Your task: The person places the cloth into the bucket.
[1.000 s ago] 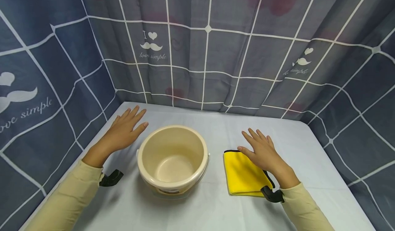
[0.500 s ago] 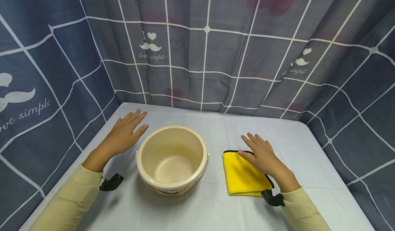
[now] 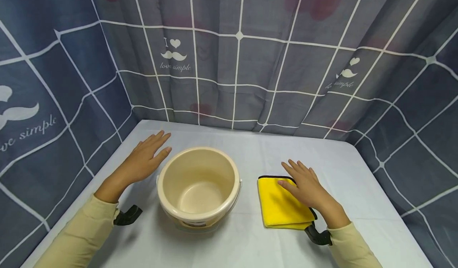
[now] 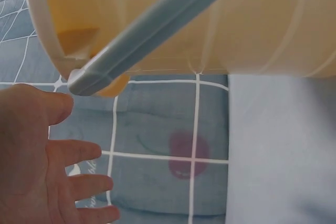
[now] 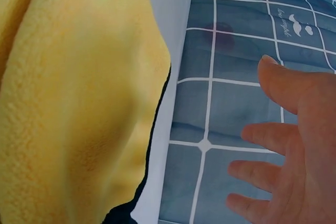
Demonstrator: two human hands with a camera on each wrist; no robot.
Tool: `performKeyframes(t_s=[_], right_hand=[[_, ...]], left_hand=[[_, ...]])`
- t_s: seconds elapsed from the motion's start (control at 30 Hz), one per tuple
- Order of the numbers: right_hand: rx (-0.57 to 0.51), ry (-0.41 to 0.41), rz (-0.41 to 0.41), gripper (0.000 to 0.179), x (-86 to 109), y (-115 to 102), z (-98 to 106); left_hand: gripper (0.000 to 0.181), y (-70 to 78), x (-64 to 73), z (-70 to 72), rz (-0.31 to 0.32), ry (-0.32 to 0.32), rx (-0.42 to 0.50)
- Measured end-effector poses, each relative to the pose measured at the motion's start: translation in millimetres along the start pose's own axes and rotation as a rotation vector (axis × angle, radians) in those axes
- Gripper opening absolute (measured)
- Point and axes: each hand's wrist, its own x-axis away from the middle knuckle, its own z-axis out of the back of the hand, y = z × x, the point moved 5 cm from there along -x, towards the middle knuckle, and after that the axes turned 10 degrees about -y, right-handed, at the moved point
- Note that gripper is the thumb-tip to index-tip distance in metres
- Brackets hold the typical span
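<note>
A cream plastic bucket [image 3: 198, 152] stands upright on the white tabletop, its inside bare. Its handle [image 4: 157, 30] hangs down along the side in the left wrist view. My left hand [image 3: 144, 158] is to the left of the bucket, fingers spread and straight, holding nothing. To the right lies a folded yellow cloth [image 3: 275, 208] with a black edge. Over its upper right part hovers my right hand [image 3: 305, 184], fingers extended and palm down. In the right wrist view the cloth's fuzzy surface [image 5: 79, 98] shows apart from the hand.
A white-covered table [image 3: 247, 244] carries everything. Grey-blue grid-patterned curtains [image 3: 214, 61] enclose it at the back and both sides. Black wrist mounts [image 3: 128, 215] stick out below both sleeves.
My right hand has come down slightly toward the cloth. The left hand has barely shifted. Bucket and cloth stay where they were.
</note>
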Motion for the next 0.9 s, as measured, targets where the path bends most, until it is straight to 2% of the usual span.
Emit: performKeyframes(t_s=[0.43, 0.9], right_hand=[[-0.017, -0.002, 0.010, 0.069, 3.6, 5.3, -9.7], [-0.029, -0.023, -0.009, 0.069, 8.1, 15.5, -22.3]], left_hand=[[0.064, 2.7, 0.7, -2.4, -0.034, 0.000, 0.049], [0.063, 6.0, 6.1, -4.6, -0.028, -0.018, 0.145]])
